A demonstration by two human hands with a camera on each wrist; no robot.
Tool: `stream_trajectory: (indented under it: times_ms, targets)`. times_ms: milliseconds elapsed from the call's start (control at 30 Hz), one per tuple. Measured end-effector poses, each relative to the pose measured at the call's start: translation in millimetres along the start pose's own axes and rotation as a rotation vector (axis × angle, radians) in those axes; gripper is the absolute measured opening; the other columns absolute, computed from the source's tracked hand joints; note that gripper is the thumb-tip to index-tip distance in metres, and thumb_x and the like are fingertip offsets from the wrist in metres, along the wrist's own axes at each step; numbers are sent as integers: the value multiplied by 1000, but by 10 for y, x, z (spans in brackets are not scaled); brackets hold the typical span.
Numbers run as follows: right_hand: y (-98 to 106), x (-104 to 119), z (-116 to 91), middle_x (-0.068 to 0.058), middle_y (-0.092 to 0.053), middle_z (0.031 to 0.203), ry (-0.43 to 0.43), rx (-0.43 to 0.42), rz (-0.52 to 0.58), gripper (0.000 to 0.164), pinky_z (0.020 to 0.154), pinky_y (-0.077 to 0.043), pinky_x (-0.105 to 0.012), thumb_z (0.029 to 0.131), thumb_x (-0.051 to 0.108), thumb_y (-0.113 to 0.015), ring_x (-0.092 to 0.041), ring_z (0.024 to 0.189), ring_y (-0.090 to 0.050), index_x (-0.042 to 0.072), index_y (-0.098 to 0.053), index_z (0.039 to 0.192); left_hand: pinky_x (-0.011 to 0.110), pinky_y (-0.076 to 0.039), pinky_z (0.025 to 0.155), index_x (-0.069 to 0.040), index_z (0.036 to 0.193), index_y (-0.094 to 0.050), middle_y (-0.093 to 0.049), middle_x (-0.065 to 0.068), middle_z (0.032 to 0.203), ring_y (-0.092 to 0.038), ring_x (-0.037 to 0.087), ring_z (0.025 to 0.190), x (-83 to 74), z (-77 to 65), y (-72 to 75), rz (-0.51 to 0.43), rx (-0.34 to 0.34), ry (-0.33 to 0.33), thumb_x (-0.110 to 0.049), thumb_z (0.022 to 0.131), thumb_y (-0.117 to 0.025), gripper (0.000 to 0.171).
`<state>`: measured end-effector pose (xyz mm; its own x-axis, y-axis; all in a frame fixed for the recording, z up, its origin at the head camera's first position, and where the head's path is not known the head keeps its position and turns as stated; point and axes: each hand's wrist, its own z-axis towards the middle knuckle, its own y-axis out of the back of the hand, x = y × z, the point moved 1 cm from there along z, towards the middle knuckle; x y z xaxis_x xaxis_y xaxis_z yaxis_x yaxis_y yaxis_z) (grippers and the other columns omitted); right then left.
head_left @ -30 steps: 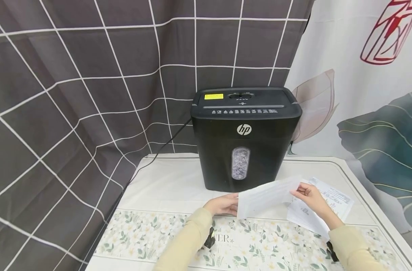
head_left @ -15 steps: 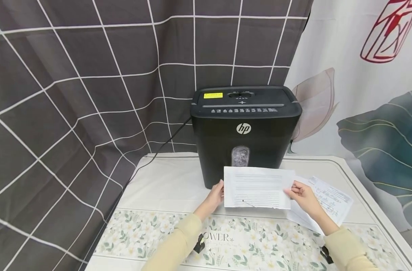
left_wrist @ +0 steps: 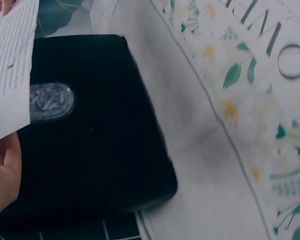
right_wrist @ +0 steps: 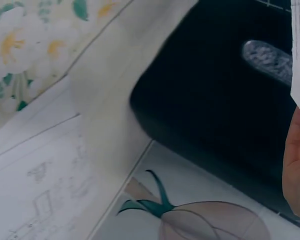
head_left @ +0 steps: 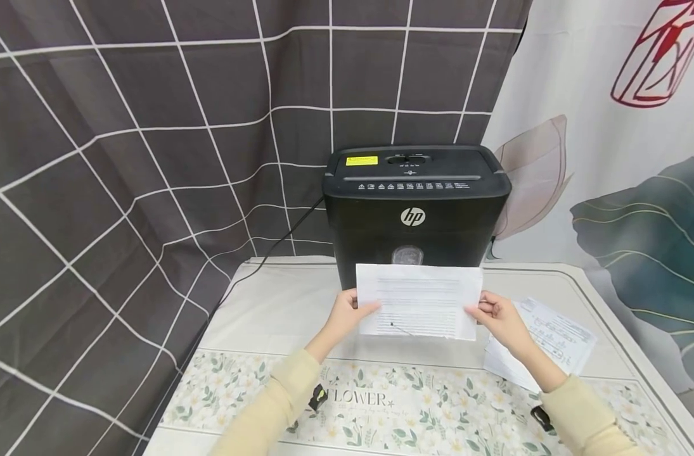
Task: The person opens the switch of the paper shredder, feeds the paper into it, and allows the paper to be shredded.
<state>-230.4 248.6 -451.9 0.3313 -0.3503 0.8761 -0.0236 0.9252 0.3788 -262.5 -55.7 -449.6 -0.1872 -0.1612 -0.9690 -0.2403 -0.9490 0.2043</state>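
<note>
A printed sheet of paper [head_left: 417, 297] is held up between both hands in front of the shredder. My left hand [head_left: 345, 316] pinches its left edge, thumb on the near face. At the right edge my right hand [head_left: 501, 320] pinches it between thumb and fingers. Behind the sheet stands a black HP paper shredder [head_left: 415, 237], its feed slot on top and its window partly covered by the paper. Shreds show through the window [left_wrist: 52, 101] in the left wrist view. The right wrist view catches my right hand [right_wrist: 297, 165] under the sheet's corner.
More printed sheets [head_left: 558, 342] lie on the table at the right, below the right forearm. A black cord [head_left: 267, 256] runs from the shredder down the left side. A flowered cloth strip [head_left: 438, 405] crosses the table's front. Curtains hang behind.
The paper was bent and tilted, then turned flat to face me. Both hands have raised it and shifted it left, so it now covers the lower shredder window.
</note>
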Motion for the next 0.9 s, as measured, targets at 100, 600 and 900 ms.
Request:
stream_trajectory:
  times_ms: [100,600,900]
  targets:
    - [-4,116,26,15,-71,84,-16,4,19,21,60,-54,-17,89,-3,-57,6,71,-64,-18,-53,104,27,-59,68,10,105,-63,-68,27,100,-70,33,84,77,64,48,19,-17,12,-6,85,-67,27]
    - [5,607,199,33,-62,79,87,-95,-34,12,59,-49,-11,89,-3,-59,8,67,-61,-14,-59,91,30,-59,69,9,104,-65,-69,25,100,-70,32,84,-278,136,271,35,-77,-13,-6,84,-68,25]
    - [197,935,376,24,-68,74,94,-112,28,5,62,-50,-11,85,0,-66,4,63,-61,-3,-66,80,29,-59,70,9,103,-67,-70,24,98,-71,29,82,-694,237,454,98,-34,-144,-3,83,-69,24]
